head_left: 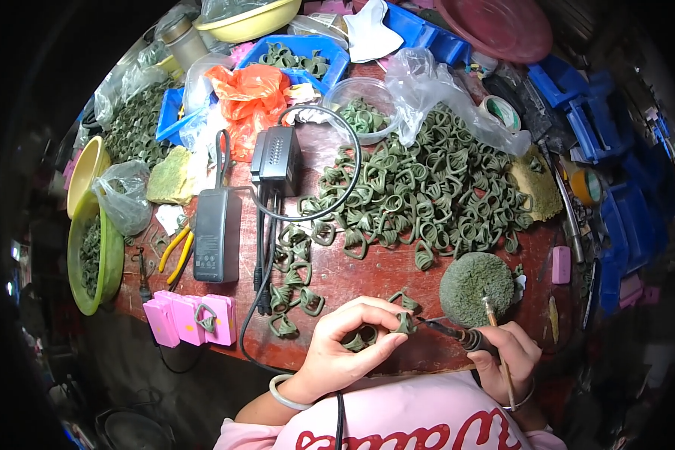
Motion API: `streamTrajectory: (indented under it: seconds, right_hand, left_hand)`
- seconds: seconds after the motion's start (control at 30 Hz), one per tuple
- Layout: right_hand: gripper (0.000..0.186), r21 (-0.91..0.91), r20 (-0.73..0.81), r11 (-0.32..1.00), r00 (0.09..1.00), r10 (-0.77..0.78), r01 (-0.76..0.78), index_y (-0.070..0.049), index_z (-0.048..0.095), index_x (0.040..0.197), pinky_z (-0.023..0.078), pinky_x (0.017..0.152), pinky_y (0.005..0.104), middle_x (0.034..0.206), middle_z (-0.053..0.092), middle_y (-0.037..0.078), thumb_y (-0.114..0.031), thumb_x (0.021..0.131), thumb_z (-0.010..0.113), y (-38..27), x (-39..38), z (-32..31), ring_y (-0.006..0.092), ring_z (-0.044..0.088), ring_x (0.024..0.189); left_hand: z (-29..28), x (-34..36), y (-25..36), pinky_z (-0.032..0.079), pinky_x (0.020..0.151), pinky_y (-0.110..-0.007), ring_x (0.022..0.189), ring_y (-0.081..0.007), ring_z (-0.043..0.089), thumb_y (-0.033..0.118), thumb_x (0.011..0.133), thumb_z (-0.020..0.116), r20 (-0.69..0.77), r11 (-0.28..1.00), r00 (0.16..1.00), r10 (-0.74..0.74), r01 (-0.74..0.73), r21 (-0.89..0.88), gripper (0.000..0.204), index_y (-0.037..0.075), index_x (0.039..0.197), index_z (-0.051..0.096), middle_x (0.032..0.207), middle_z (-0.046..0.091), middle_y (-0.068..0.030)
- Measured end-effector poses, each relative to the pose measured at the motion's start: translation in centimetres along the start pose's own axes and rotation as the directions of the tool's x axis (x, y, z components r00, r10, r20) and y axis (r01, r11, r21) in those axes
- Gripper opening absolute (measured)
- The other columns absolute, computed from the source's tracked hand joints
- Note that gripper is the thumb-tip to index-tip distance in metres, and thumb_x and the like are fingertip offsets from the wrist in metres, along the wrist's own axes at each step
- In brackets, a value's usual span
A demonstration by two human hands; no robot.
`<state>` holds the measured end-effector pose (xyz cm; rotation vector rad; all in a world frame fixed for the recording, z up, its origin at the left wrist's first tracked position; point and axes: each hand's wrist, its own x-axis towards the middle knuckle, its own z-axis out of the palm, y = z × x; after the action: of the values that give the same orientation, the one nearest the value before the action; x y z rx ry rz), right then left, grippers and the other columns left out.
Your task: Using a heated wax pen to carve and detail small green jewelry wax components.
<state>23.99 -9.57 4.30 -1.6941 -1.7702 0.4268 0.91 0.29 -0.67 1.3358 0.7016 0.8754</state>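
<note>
Over the near edge of the red tabletop (367, 283), the left hand (350, 335) pinches a small green wax ring (406, 324), while the right hand (511, 356) grips a slim wooden-handled tool (492, 315) and a black pen-shaped iron (470, 340) slanting leftward, its tip close beside the ring.

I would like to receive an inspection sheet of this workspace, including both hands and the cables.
Surface: red, scuffed tabletop, partly covered.
Work pieces: heap of green ring-shaped pieces; round, rough green block.
Clutter: crumpled orange plastic bag, pink rectangular blocks, flat black box-shaped device.
Left hand: pinches a small green ring.
Right hand: holds black-handled tool and thin brown stick.
Cables: black cable looping above the tabletop.
Surroundings: blue plastic bins at right; edges too dark to inspect.
</note>
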Motion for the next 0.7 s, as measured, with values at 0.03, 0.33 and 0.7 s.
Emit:
streamTrajectory:
  seconds: [0.03,0.33,0.7]
  right_hand:
    - [0.032,-0.006,0.019,1.0,1.0,0.003,-0.003,0.001,0.067,0.099,0.052,0.053,0.0321,0.076,0.063,0.011,-0.025,0.084,0.076,0.0,0.01,0.04,0.0225,0.065,0.06]
    - [0.03,0.005,0.052,1.0,0.999,0.016,-0.016,0.001,0.067,0.097,0.054,0.054,0.0319,0.076,0.064,0.01,-0.025,0.085,0.076,-0.37,0.33,0.18,0.0227,0.068,0.062]
    - [0.032,0.049,0.021,0.998,0.999,0.041,-0.042,0.0,0.066,0.095,0.047,0.051,0.0321,0.071,0.059,0.01,-0.03,0.088,0.072,-0.23,0.05,0.75,0.0217,0.061,0.057]
  left_hand:
    - [-0.02,-0.05,0.02,0.05,0.078,-0.027,0.088,-0.0137,0.062,-0.003,0.082,0.073,0.001,1.0,1.0,-0.005,0.005,0.005,0.012,0.0,0.092,0.067,0.107,0.067,-0.0146]
    - [-0.23,0.0,-0.03,0.05,0.081,-0.03,0.093,-0.0175,0.064,-0.002,0.08,0.074,0.019,0.999,1.0,0.005,-0.006,0.04,0.013,0.0,0.091,0.067,0.105,0.068,-0.0147]
    - [-0.1,-0.05,0.1,0.05,0.079,-0.028,0.092,-0.0165,0.064,-0.003,0.08,0.074,0.019,1.0,1.0,-0.007,0.007,0.02,0.014,0.0,0.091,0.067,0.105,0.068,-0.0151]
